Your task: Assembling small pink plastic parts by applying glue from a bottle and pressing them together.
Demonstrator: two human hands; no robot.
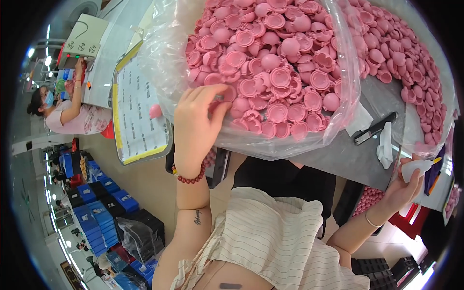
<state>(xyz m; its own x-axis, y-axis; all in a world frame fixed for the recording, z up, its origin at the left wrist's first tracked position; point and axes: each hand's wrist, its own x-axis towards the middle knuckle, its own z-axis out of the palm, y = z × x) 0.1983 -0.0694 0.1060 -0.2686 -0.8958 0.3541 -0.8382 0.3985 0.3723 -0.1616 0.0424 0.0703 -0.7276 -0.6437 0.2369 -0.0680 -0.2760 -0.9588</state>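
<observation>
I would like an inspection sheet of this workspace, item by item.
Surface: grey tabletop, partly covered by clear bags.
Job's things: many pink pieces inside the bags; one more on the yellow-edged tray.
Clutter: black tool, crumpled white tissue.
Hands: left hand at the pink pieces, grip unclear; right hand holds a white bottle with yellow tip.
Cables: nothing seen near the hands.
Surroundings: another person, at left; stacked blue and black crates.

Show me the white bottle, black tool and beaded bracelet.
White bottle (413,168): head view, on its body.
Black tool (378,126): head view, on its middle.
Beaded bracelet (190,181): head view, on its beads.
</observation>
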